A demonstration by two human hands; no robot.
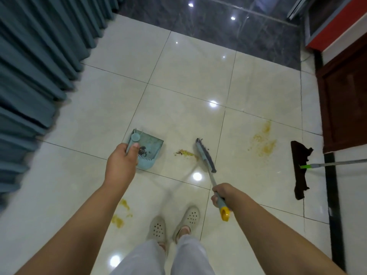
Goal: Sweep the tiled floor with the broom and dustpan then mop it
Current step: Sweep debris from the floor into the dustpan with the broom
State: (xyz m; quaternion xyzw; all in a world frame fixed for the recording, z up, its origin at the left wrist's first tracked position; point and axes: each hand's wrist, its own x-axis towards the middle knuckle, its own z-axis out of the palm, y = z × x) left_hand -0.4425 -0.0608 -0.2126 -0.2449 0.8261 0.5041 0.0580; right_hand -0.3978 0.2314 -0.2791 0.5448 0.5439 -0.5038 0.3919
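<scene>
The broom (205, 155) stands on the pale tiled floor (178, 76), its blue-grey head angled with dark bits along the bristles, and its thin metal handle runs back toward the person. The right hand (221, 193) has a closed grip round the handle just above the grey sleeve and yellow end cap. Just left of the broom head lies a small pile of yellowish and brown crumbs (184, 153), between the broom and the dustpan (148, 150). The light blue dustpan sits on the floor with its toothed edge toward the person and some dark dirt inside it. The left hand (124, 157) has a closed grip on the dustpan's upright handle, thumb on top near the round cap.

To the right of the broom, a yellow smear (262, 141) spreads over one tile. Farther right the mop (299, 169) lies on the floor, its dark flat cloth head lengthwise and its metal pole running off the right edge. More yellow stains (121, 214) mark the tile near the left forearm. The person's two feet in pale perforated clogs (174, 221) and light trousers show at the bottom. Blue-grey curtains (35, 66) hang along the left, a dark glossy floor strip (218, 28) lies beyond, and a brown wooden cabinet (343, 100) stands at right.
</scene>
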